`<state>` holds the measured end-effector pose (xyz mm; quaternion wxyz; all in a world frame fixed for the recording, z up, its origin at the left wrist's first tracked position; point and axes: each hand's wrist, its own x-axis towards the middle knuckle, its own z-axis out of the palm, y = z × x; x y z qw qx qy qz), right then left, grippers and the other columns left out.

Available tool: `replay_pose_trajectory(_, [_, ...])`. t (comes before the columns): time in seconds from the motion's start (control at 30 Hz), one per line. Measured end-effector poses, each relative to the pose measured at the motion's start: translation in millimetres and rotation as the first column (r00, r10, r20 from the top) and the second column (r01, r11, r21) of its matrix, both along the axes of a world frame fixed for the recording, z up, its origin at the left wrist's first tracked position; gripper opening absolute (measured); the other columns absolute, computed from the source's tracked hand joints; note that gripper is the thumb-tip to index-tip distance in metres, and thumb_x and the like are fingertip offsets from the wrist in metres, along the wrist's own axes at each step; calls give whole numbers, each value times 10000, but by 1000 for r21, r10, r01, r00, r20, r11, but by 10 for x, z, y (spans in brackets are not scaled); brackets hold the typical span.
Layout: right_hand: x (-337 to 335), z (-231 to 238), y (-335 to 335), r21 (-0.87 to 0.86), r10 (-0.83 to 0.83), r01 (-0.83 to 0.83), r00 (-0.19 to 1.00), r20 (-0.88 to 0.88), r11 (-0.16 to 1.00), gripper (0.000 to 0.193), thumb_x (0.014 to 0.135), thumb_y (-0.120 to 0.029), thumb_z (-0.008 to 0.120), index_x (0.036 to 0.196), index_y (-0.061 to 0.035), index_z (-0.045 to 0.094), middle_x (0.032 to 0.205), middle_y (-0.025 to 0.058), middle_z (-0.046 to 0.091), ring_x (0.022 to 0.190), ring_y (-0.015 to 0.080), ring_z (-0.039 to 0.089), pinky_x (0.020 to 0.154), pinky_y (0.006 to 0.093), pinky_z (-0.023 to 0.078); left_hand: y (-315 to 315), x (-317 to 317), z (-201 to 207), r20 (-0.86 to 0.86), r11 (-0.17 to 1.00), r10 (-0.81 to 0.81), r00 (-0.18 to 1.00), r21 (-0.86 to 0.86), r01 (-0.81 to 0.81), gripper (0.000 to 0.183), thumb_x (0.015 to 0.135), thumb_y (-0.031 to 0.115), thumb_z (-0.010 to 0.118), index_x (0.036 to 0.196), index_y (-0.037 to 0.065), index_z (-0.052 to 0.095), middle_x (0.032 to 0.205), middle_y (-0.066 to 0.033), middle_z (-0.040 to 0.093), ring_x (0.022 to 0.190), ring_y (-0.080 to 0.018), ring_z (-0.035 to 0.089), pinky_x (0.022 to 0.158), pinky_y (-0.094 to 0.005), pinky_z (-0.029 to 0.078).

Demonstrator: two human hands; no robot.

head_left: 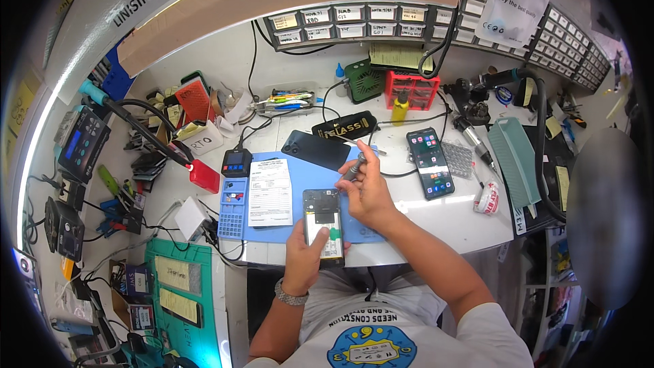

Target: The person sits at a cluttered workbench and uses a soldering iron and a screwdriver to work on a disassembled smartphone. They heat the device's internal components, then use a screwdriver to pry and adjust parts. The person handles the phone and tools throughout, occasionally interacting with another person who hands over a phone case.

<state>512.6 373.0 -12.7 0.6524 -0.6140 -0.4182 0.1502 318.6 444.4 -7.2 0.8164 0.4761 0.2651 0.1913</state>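
Saw a device with a blue screen [80,140] at far left, then a blue compartment tray [231,208] with small parts. Found a printed form [270,197] on the blue mat [298,191], and a dark back cover [316,149] lying askew beyond. With the left hand [303,255], gripped the opened phone [328,206] at the mat's near edge, with thumb across its exposed inside. Near its top right corner, pinched a grey cylindrical tool [354,166] between thumb and fingers of the right hand [372,194]; could not tell whether touching. Farther right, saw a lit smartphone [430,163] and a green tray [516,160].
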Motion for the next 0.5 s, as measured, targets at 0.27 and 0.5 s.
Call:
replay_pose_trajectory(0.27, [-10, -94, 23, 75, 33, -31, 999, -34, 997, 825, 1006, 122, 626, 1660, -68, 161, 1209, 176, 613, 1045, 224, 743, 925, 331, 618, 21, 5, -7, -7, 1000, -14, 1000, -2, 14, 314, 1105, 81, 621, 1378, -37, 523, 1109, -206, 754, 889, -330, 818, 745, -428, 722])
replay_pose_trajectory(0.5, [-49, -147, 86, 144, 22, -21, 1000, -6, 989, 791, 1023, 92, 641, 1650, -43, 177, 1199, 186, 615, 1035, 242, 755, 907, 340, 633, 19, 3, 50, -11, 997, -69, 998, 25, 69, 334, 1117, 57, 574, 1417, -40, 464, 1143, -190, 724, 917, -292, 811, 790, -405, 712])
